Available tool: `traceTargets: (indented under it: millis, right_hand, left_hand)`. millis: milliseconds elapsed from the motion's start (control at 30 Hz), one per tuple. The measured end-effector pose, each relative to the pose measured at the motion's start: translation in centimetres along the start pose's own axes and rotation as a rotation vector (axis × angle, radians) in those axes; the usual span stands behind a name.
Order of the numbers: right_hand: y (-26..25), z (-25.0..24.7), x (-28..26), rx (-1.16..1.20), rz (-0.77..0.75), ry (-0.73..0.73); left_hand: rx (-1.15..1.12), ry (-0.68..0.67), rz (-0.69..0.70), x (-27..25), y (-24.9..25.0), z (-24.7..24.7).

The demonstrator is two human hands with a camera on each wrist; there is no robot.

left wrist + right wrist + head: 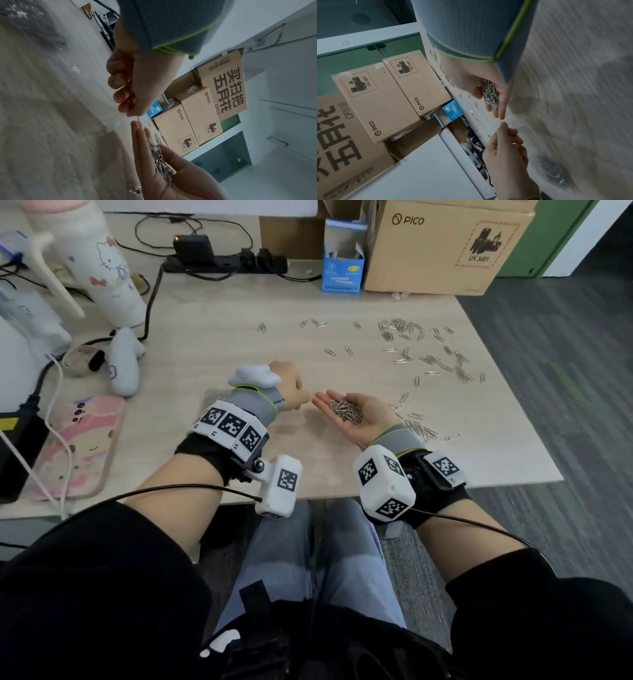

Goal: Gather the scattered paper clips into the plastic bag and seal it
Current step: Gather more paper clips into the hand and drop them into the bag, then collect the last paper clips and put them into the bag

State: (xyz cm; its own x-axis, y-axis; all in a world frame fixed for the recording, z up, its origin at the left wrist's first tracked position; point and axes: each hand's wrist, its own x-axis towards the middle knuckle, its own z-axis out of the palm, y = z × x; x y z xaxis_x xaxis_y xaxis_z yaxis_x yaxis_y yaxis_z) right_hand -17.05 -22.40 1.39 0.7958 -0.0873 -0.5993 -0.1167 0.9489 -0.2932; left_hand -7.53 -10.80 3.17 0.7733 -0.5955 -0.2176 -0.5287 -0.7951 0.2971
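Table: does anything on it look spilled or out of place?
Yes. Many clips lie scattered over the right part of the table, some near its right edge. The right hand cups a pile of them beside the left hand, which pinches the bag.

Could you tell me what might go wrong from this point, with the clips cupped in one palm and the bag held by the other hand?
1. The right hand carries a loose heap of paper clips on an open palm; tipping it could spill some onto the table.
2. The left hand pinches only the thin edge of the plastic bag, so the mouth may be too narrow.
3. Many scattered clips lie near the table's right edge and could be swept off.
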Motion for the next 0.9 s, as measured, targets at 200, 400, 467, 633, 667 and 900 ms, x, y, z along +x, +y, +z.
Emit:
traceTargets:
  millis: [200, 400, 467, 633, 667, 900]
  right_hand:
    - [1.2, 2.0, 0.4, -0.148, 0.079, -0.008]
    - [1.5, 4.6, 1.1, -0.160, 0.118, -0.045]
    - [1.3, 5.3, 1.0, -0.207, 0.123, -0.058]
    - [0.9, 6.5, 0.3, -0.376, 0.144, -0.114]
    - [0.9, 6.6, 0.2, -0.394, 0.147, -0.121]
    - [0.6, 7.3, -0.2, -0.579, 0.150, -0.182]
  left_hand:
    - [-0.139, 0.008, 0.097, -0.3, -0.9, -0.6]
    - [-0.309, 0.060, 0.135, -0.6, -1.9, -1.4]
    - [-0.331, 0.077, 0.131, -0.7, -2.2, -1.9]
    - [-0.332, 0.109, 0.110, -0.9, -2.6, -2.7]
    - [-0.331, 0.113, 0.106, -0.9, -2.7, -2.7]
    - [-0.357, 0.105, 0.100, -1.0, -3.0, -2.8]
